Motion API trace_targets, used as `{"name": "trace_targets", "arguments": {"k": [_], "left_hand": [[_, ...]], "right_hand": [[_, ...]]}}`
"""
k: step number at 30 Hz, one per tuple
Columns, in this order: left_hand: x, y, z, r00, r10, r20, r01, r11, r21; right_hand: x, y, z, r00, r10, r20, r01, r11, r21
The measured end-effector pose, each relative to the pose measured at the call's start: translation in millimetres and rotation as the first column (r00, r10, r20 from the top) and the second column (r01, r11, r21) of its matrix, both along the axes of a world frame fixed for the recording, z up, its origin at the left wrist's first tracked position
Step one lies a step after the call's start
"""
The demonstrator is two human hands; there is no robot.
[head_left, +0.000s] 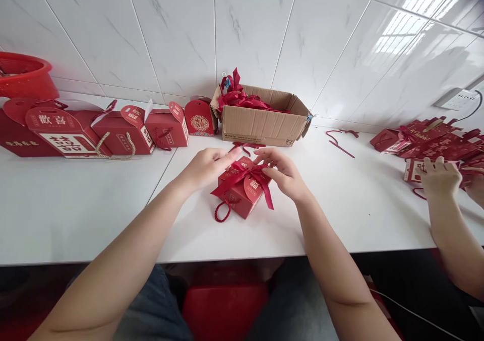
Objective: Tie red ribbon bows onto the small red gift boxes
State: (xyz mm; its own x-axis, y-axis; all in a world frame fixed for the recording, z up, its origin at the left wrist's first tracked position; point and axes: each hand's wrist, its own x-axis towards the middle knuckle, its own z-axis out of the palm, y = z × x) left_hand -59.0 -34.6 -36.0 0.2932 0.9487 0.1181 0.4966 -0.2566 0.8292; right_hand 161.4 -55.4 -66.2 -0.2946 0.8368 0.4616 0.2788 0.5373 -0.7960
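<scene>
Fingers of the left hand [202, 169] were loosely curled, the thumb reaching toward the far left of a ribbon [229, 183] bow; whether they pinched any of it could not be told. Those of the right hand [286, 176] were half spread, a gap between thumb and fingertips, the thumb at the bow's right loop without a clear grip. A small red box [239, 207] stood on the white table [113, 205] between both hands, one corner toward the person, the bow on top and its tails hanging at left and right. Shaping the bow looked like the step in hand. Doing it well called for light, even pulls on both loops, the knot steadied in the middle and the tails free of twists. Pressing hard risked denting the card. The cord loop [216, 212] at the near left was best kept clear of the ribbon.
</scene>
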Motion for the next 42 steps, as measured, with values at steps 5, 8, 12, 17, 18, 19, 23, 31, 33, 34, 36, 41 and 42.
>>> {"name": "trace_targets", "arguments": {"k": [5, 8, 12, 17, 18, 19, 23, 31, 33, 34, 36, 41, 42], "left_hand": [[9.3, -4.6, -6.6, 0.998, -0.054, 0.021, 0.053, 0.998, 0.042], [10.4, -2.1, -9.3, 0.998, -0.035, 0.061, 0.034, 0.999, 0.018], [9.0, 3.2, -12.1, 0.984, -0.017, 0.175, 0.018, 1.0, -0.007], [11.5, 9.1, -19.8, 0.937, -0.013, 0.35, 0.03, 0.999, -0.044], [12.2, 10.4, -21.6, 0.919, -0.011, 0.394, 0.048, 0.995, -0.084], [12.9, 11.7, -23.3, 0.899, -0.009, 0.437, 0.074, 0.989, -0.131], [14.3, 17.5, -27.4, 0.798, 0.037, 0.601, 0.18, 0.938, -0.296], [9.5, 34.9, -34.5, 0.573, 0.324, 0.753, 0.14, 0.866, -0.48], [6.8, 40.9, -38.6, 0.542, 0.38, 0.75, 0.073, 0.867, -0.492], [5.5, 43.7, -40.7, 0.535, 0.405, 0.742, 0.038, 0.865, -0.5], [3.2, 48.2, -44.5, 0.546, 0.444, 0.71, -0.014, 0.853, -0.522], [2.2, 51.6, -52.3, 0.631, 0.461, 0.624, -0.066, 0.833, -0.549], [2.7, 51.4, -53.7, 0.65, 0.456, 0.608, -0.08, 0.837, -0.542]], "right_hand": [[-1.4, 1.8, -1.3, 0.994, -0.099, -0.052, 0.097, 0.995, -0.039], [4.2, 1.5, 3.2, 0.993, -0.005, -0.121, -0.013, 0.988, -0.153], [20.2, 4.8, 8.3, 0.953, 0.203, -0.227, -0.255, 0.939, -0.229], [37.3, 16.8, -1.2, 0.901, 0.408, -0.151, -0.433, 0.809, -0.397], [39.0, 19.1, -4.2, 0.895, 0.429, -0.124, -0.436, 0.779, -0.45], [39.9, 21.1, -7.4, 0.891, 0.444, -0.096, -0.43, 0.756, -0.494], [37.2, 26.6, -18.8, 0.883, 0.47, -0.003, -0.412, 0.771, -0.486], [25.0, 26.3, -23.4, 0.88, 0.471, -0.062, -0.462, 0.816, -0.348], [33.3, 28.7, -21.0, 0.925, 0.368, -0.093, -0.379, 0.881, -0.284], [39.6, 30.8, -19.7, 0.955, 0.271, -0.123, -0.294, 0.925, -0.24], [54.0, 36.0, -17.5, 0.976, -0.023, -0.219, -0.004, 0.992, -0.123], [80.5, 48.4, -19.0, 0.54, -0.772, -0.336, 0.818, 0.575, -0.005], [82.9, 50.4, -21.7, 0.412, -0.859, -0.303, 0.897, 0.441, -0.032]]}}
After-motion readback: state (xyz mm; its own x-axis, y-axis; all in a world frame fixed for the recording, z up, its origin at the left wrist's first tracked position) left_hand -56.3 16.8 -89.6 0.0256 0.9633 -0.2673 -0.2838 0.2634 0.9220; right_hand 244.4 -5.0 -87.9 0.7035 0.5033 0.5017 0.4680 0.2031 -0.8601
